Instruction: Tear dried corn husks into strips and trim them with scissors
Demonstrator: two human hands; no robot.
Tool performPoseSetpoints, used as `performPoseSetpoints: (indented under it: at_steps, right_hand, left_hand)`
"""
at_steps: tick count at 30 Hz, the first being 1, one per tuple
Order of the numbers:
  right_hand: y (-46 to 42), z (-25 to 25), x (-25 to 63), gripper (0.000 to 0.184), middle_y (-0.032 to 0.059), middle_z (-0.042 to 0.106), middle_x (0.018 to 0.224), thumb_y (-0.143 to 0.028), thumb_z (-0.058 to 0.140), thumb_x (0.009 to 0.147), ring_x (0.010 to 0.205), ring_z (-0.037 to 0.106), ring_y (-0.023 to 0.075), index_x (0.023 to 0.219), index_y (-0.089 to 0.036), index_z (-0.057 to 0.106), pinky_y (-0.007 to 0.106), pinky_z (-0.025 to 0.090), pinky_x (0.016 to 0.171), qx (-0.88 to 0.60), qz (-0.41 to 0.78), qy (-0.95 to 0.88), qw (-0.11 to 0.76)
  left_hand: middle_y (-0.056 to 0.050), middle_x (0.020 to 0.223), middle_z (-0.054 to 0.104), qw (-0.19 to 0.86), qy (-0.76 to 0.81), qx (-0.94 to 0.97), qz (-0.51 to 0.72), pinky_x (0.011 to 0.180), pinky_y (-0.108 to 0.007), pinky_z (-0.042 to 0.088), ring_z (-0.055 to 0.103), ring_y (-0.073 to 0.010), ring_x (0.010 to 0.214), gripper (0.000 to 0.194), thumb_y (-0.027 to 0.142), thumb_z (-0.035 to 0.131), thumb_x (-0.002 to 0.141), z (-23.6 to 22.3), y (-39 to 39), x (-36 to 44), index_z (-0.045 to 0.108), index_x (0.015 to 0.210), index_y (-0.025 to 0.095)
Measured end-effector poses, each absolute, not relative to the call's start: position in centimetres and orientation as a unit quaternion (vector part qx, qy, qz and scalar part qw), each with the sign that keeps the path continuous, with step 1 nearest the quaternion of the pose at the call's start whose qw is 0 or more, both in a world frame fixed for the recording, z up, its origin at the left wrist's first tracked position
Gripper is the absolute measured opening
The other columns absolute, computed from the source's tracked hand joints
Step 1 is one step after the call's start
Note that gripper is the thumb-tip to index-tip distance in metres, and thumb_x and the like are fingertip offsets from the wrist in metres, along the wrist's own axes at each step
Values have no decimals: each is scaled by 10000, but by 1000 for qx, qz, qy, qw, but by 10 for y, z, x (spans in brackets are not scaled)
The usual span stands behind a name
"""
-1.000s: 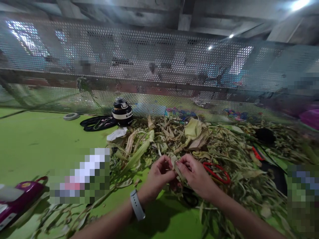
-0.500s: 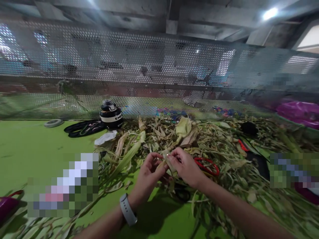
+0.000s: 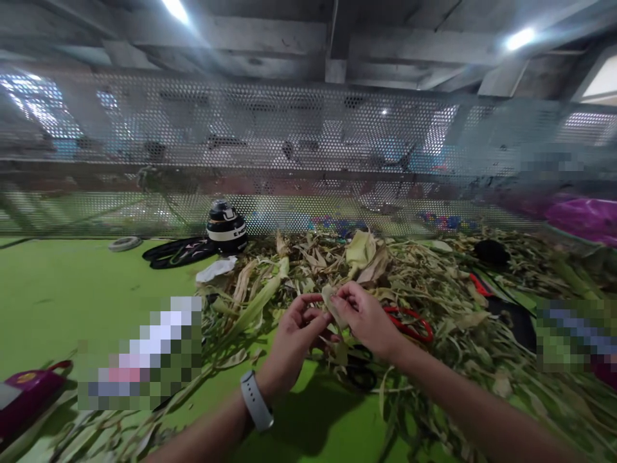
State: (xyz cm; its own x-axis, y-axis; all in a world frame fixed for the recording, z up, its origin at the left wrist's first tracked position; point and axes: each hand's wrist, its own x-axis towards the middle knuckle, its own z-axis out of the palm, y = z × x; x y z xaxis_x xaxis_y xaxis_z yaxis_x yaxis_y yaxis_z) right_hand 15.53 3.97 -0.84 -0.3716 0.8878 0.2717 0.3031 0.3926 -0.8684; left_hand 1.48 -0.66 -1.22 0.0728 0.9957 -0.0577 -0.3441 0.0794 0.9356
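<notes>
Head view: where's the pale leaf (image 3: 330,297)?
"Between your hands, long axis slanting down-right. Your right hand (image 3: 366,318) pinches it; your left hand (image 3: 294,329) sits half-curled beside it, its grip too hidden to tell."

Left hand (image 3: 296,329) and right hand (image 3: 370,321), on the near side of the black bottle (image 3: 226,228) and to its right, sit slightly higher in view than a second ago; pale leaf strip (image 3: 330,298) at their fingertips rises with them. Head view shifted: purple bundle (image 3: 585,218), far right of bottle, shows more than a second ago; purple object (image 3: 38,391), near side and left of bottle, shows more than half a second ago. Ceiling light (image 3: 175,9), above and left of bottle, enters frame; only glow before.
</notes>
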Motion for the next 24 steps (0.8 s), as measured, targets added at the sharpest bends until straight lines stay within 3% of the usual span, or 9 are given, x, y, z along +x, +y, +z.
performPoseSetpoints:
  at_steps: [6, 14, 19, 24]
  right_hand:
    - [40, -2, 157, 196, 7, 583, 741, -356, 446, 858, 665, 533, 122, 845, -173, 515, 220, 420, 600, -402, 339, -757, 387]
    - [37, 4, 159, 214, 84, 592, 907, -243, 375, 890, 831, 537, 180, 917, -181, 578, 280, 400, 739, -386, 33, -863, 326]
    - [34, 9, 161, 193, 71, 610, 883, -248, 441, 866, 805, 546, 169, 958, -175, 594, 277, 422, 733, -344, 39, -878, 331]
    - [33, 8, 161, 262, 96, 612, 952, -261, 442, 872, 883, 541, 211, 1081, -163, 566, 349, 423, 783, -331, -32, -871, 362]
  left_hand:
    - [15, 657, 603, 607, 414, 384, 559, 446, -166, 450, 612, -113, 576, 328, 289, 695, 655, -11, -4, 15, 532, 902, 148]
    - [25, 650, 609, 589, 397, 390, 586, 477, -186, 473, 619, -123, 601, 297, 274, 708, 653, -14, -1, 12, 509, 841, 160]
    - [5, 700, 623, 580, 369, 435, 582, 505, -204, 490, 585, -109, 611, 224, 265, 669, 698, -18, 1, 10, 541, 842, 151]
    - [16, 688, 610, 596, 350, 401, 601, 490, -185, 478, 563, -89, 584, 211, 236, 675, 695, -19, -1, 11, 550, 844, 153]
